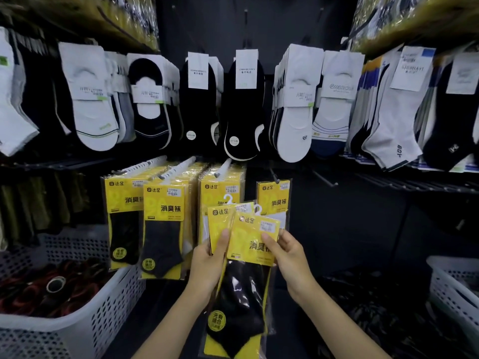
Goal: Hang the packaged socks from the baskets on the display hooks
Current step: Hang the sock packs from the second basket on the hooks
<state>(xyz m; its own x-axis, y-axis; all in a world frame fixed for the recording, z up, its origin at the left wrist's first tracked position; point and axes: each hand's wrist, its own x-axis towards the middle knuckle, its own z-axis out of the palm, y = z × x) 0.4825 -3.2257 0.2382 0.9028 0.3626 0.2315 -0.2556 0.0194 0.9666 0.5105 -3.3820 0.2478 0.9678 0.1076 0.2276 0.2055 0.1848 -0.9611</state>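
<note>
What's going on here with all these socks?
A person is stocking a sock display. The left hand holds one yellow pack, and the right hand pinches a second pack in front of it. Neither is hung yet. Nearby hooks are loaded with matching packs; a white basket sits at the left.
</note>
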